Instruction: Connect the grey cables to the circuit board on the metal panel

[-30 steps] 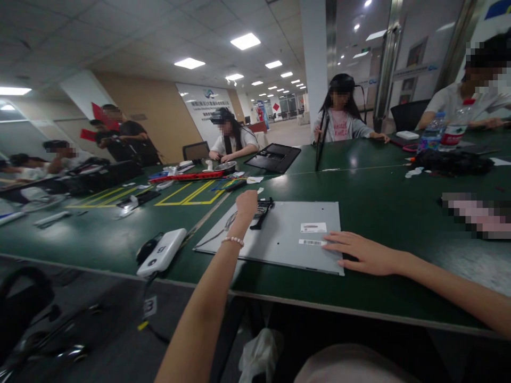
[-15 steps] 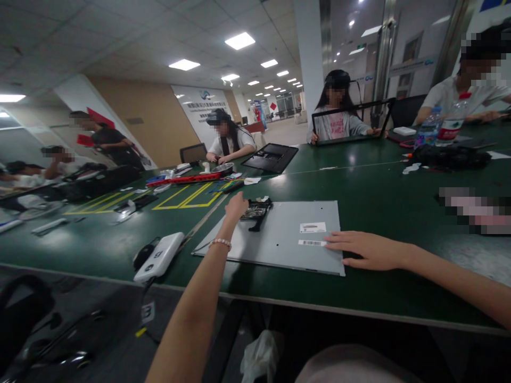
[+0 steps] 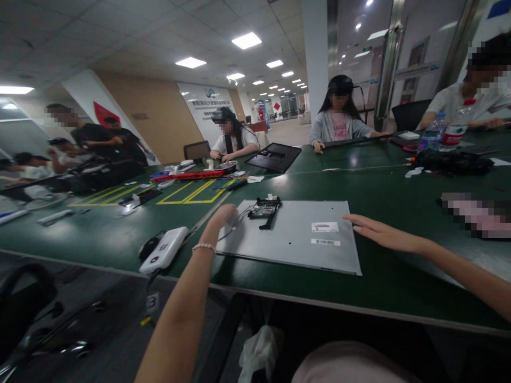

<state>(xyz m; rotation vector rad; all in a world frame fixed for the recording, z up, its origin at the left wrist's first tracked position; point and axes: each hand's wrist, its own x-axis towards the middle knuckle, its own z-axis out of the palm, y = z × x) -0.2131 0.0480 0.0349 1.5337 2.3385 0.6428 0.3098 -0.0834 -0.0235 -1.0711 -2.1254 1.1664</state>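
A flat silver-grey display panel (image 3: 295, 244) lies on the green table, with two white labels near its right side. On its upper left part sits a small circuit board in a black bracket (image 3: 264, 211), and thin cables run from it to the left. My left hand (image 3: 225, 214), with a beaded bracelet on the wrist, is at the panel's left edge beside the cables; its fingertips are hidden. My right hand (image 3: 381, 232) is open, fingers stretched out, with its fingertips at the panel's right edge.
Left of the panel lies a white power bank (image 3: 164, 250) with a cable. Across the table are a black laptop-like frame (image 3: 274, 158), a red tray (image 3: 191, 176) and bottles (image 3: 457, 127). Several people sit opposite, one with hands on a dark frame.
My left hand has moved off the bracketed board to the panel's left edge. My right hand has slid from the panel's face to its right edge. A person opposite has lowered a black frame.
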